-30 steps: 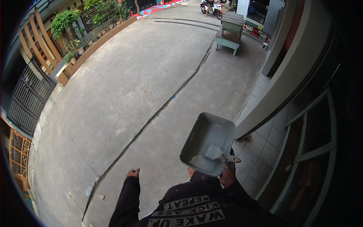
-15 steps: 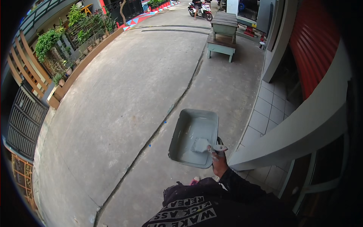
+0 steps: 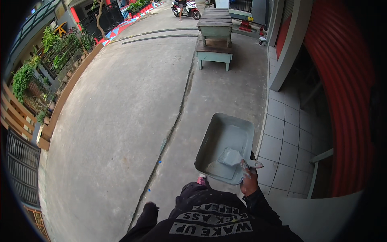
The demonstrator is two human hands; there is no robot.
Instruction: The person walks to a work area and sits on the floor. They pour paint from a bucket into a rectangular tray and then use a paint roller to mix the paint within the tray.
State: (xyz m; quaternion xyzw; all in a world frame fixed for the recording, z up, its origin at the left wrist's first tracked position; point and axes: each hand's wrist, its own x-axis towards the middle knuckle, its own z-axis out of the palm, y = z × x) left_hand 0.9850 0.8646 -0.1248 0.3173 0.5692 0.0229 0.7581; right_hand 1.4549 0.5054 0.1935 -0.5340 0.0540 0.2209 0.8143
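My right hand (image 3: 249,182) is closed on the near right edge of a grey paint tray (image 3: 207,139), its thumb pressing on the handle of a paintbrush. The paintbrush (image 3: 230,156) lies across the tray's inside, with its wide bristles toward the tray's middle and the handle end sticking out past the rim. Pale grey paint coats the tray and brush, and some is on my fingers. My left sleeve (image 3: 143,222) shows at the lower edge; no left hand can be made out there.
Two stacked wooden benches (image 3: 215,36) stand ahead, with a small paint can (image 3: 262,41) to their right. A person sits on a motorbike (image 3: 186,9) farther off. White tiles (image 3: 278,139) and a red shutter (image 3: 342,92) line the right; potted plants (image 3: 52,68) the left. A crack (image 3: 175,125) crosses the concrete.
The tray, brush and right hand have shifted right in view. The benches and motorbike have shifted left, and more tiled floor shows. My left sleeve has come in at the lower edge.
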